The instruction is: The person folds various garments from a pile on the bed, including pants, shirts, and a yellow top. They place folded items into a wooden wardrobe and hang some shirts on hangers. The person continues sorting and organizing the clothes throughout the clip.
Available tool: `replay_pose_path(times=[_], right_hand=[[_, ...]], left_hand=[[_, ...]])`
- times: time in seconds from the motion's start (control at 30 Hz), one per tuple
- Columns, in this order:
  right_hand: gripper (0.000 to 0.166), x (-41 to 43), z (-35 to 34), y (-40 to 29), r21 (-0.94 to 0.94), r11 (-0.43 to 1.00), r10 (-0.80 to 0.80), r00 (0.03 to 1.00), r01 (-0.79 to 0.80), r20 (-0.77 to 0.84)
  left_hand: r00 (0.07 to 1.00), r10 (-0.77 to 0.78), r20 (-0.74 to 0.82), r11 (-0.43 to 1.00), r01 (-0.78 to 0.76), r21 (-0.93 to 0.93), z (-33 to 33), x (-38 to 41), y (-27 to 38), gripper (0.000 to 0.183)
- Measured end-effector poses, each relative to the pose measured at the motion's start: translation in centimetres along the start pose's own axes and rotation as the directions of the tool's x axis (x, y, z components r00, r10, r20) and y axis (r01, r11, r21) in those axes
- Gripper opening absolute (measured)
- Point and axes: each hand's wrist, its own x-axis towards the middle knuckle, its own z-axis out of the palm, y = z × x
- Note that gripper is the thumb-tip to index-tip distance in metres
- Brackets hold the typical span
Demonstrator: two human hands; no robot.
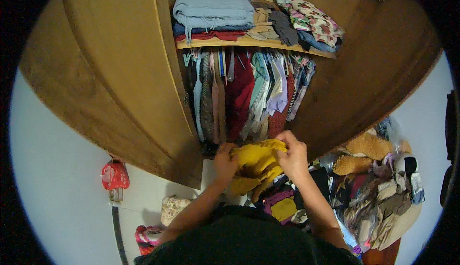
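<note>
Between my two hands hangs a mustard-yellow cloth garment [257, 161], gathered in folds. My right hand [293, 155] pinches its upper right edge. At its left side my left hand [225, 162] grips the fabric, though that hand is blurred. Just beyond the garment, clothes on hangers [240, 96] fill the lower part of an open wooden wardrobe. Above them a wooden shelf [215, 43] bears a folded light-blue fringed blanket [214, 8] and a heap of floral cloth [316, 19].
Wardrobe doors stand open at left [118, 67] and right [359, 67]. A large clothes pile [381, 193] spreads at the right. On the tiled floor [138, 213] are a floral cushion-like item [174, 207] and pink-red cloth [147, 237]. A red plastic bag [115, 175] is near the left wall.
</note>
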Motion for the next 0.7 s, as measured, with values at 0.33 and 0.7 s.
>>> replay_pose_path(times=[0.33, 0.7], right_hand=[[0.019, 0.8, 0.1, 12.0, 0.057, 0.964, 0.095, 0.535, -0.260, 0.840], [0.031, 27.6, 17.2, 19.8, 0.125, 0.986, -0.105, 0.994, 0.106, -0.015]], left_hand=[[0.900, -0.403, 0.167, 0.888, 0.429, -0.164, -4.5, -2.4, -6.8, 0.047], [0.734, -0.078, 0.674, 0.941, 0.277, -0.193, -0.8, -2.8, -7.8, 0.017]])
